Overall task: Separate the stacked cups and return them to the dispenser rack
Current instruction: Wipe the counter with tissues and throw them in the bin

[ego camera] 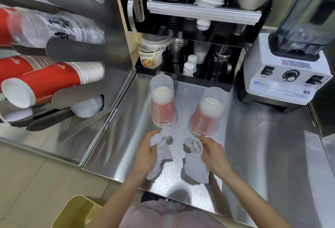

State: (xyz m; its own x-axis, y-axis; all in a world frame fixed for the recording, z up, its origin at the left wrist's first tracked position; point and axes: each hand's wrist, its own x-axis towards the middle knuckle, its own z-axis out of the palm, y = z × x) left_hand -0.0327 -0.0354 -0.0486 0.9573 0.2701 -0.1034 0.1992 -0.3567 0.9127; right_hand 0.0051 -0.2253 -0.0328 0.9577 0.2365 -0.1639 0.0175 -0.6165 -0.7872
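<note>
Two cup stacks (164, 101) (206, 112) inverted on counter; rack (59, 75) left

1. One view only, from a head-worn wide-angle camera looking forward and steeply down at the steel tabletop (253, 146).
2. It sits close; the blender (288, 75) is at the tabletop's far right, the dispenser rack (76, 50) to its left.
</note>
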